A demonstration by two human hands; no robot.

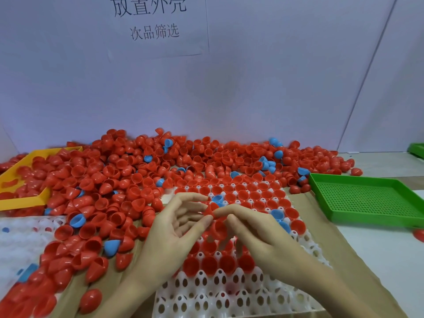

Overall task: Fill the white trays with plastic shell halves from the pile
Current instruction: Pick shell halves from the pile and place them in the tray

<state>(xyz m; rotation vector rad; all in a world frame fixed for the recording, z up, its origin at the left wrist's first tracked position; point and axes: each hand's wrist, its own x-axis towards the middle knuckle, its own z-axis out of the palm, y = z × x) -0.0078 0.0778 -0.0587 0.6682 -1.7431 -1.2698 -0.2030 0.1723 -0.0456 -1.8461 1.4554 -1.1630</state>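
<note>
Above the white tray (229, 297), both hands pinch a red shell half (210, 210).

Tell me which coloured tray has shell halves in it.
The yellow tray on the left; red shells spill into it. The green tray on the right holds none.

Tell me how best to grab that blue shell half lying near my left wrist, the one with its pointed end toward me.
Pinch the blue shell half across its wide rim end, coming from above. It lies tipped on its side on the cardboard with red shells crowding it, so only the top is free, and the tapered tip would likely slip.
</note>
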